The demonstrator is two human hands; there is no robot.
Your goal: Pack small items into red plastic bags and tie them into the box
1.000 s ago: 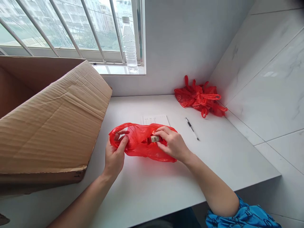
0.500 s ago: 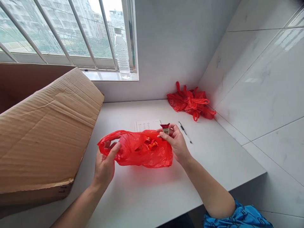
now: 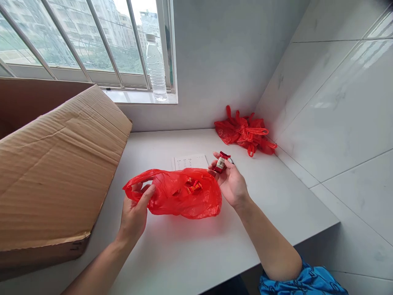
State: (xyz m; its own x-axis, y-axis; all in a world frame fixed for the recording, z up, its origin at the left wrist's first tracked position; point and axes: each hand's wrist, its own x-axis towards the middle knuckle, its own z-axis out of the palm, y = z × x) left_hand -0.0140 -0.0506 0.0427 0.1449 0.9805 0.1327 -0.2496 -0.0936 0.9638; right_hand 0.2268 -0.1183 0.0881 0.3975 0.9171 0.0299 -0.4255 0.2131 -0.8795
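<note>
A thin red plastic bag [image 3: 172, 200] is held open above the white table, with several small red wrapped pieces [image 3: 194, 187] showing inside. My left hand [image 3: 136, 209] grips the bag's left end, fingers through its handle and thumb over the edge. Just beyond the bag's right end, my right hand [image 3: 231, 180] is turned palm up and holds a small dark red wrapped piece [image 3: 220, 163] with a pale label between thumb and fingers. Behind the bag lies a sheet of paper [image 3: 190, 162] with writing, its near part hidden.
A big open cardboard box [image 3: 61, 164] fills the left side of the white table [image 3: 184, 254]. Knotted red bags [image 3: 245, 131] lie at the back right by the tiled wall. A clear bottle [image 3: 157, 71] stands on the window sill [image 3: 132, 97].
My right hand has moved slightly right and up, away from the bag's rim, and turned palm up with the wrapped piece. It now covers the pen. My left hand keeps its hold.
</note>
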